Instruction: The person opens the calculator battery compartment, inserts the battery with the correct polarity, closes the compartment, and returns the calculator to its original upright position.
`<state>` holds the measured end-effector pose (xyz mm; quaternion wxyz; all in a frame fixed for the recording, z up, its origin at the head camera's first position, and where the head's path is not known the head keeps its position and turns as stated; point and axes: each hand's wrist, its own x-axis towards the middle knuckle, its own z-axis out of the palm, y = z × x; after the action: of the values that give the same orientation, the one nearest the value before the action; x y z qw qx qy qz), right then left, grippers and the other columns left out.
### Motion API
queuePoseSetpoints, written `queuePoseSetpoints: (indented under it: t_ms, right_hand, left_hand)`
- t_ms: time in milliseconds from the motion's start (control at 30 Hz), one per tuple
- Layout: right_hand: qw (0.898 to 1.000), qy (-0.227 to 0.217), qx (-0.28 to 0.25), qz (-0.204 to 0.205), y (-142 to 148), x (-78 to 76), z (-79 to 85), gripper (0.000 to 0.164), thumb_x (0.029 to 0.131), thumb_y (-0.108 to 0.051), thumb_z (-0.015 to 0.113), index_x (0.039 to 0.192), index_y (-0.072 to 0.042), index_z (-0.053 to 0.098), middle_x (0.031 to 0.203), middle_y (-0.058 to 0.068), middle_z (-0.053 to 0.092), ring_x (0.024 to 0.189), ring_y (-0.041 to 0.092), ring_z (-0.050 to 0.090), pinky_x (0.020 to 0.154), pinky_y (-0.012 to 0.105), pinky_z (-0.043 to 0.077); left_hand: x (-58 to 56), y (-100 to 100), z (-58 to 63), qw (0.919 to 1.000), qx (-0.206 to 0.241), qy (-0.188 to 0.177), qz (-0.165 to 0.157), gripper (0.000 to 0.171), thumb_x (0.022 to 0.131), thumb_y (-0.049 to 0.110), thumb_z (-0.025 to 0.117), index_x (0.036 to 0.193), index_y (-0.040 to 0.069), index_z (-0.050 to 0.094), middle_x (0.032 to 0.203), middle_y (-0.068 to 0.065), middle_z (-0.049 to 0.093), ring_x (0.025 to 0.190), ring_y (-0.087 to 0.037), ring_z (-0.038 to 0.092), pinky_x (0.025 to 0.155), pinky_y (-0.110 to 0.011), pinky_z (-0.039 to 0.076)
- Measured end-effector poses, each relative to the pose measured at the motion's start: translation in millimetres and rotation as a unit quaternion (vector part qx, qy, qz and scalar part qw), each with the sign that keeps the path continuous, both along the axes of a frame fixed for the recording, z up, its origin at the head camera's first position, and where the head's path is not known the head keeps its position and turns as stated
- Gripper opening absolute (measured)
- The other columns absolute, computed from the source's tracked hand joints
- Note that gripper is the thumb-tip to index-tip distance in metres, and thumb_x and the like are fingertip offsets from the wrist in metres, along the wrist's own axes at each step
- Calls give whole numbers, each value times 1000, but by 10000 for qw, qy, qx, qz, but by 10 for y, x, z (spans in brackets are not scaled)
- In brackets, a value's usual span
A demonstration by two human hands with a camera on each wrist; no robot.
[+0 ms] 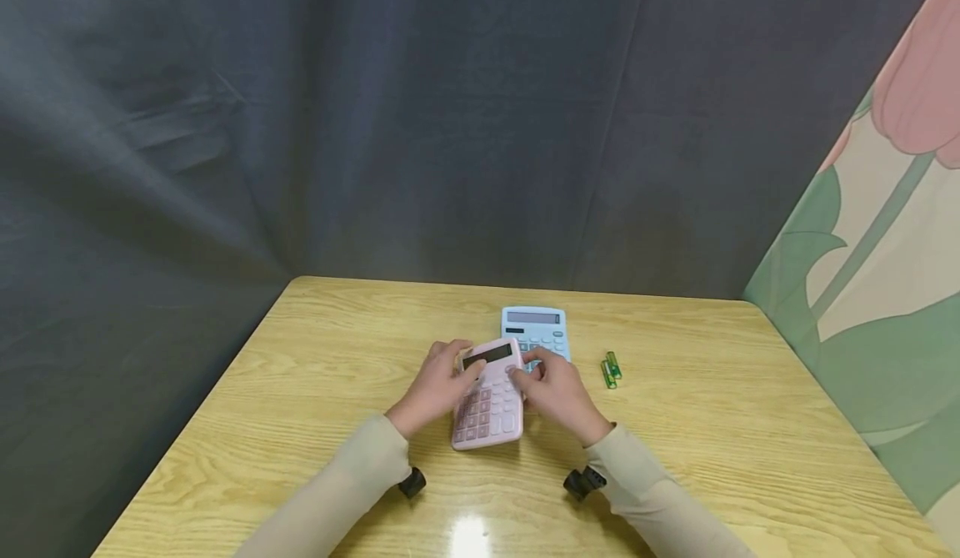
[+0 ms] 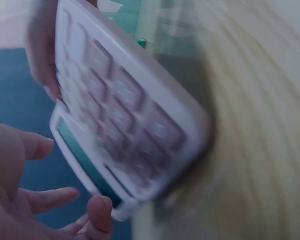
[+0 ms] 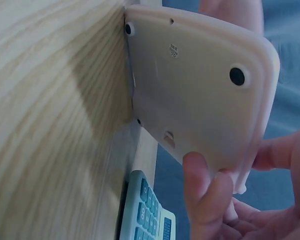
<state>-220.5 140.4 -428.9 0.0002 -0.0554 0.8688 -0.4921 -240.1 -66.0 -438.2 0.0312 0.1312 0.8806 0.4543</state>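
A pink calculator, keys and display facing up toward the head camera, is tilted above the table between both hands. My right hand pinches its upper right edge, thumb in front and fingers behind. In the right wrist view, the right hand's fingers press its pale back, near a small latch-like slot. My left hand holds the upper left corner, with its thumb by the display; the left wrist view shows a fingertip at that end. A blue calculator lies behind, partly covered.
Two green batteries lie side by side on the wooden table, to the right of the calculators. A dark curtain hangs behind the table. A floral panel borders its right side.
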Motion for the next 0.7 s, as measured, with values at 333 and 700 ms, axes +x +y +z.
queuePoseSetpoints:
  t_ms: [333,700]
  right_hand:
    - [9984,458,278,176,-45,-13,18,30,93,-22,67,113,0,65,69,3,62,49,18,62,46,28,48]
    - [9979,548,280,183,-98,18,47,31,97,-21,58,121,-5,67,78,3,65,54,22,64,46,28,46]
  left_hand:
    - [166,173,275,9962,-146,400,-753,45,104,33,53,134,0,60,120,-15,66,108,-28,66,81,-37,58]
    - [146,216,329,9962,-244,589,-587,36,105,29,51,122,1,67,115,-12,69,103,-24,66,84,-38,58]
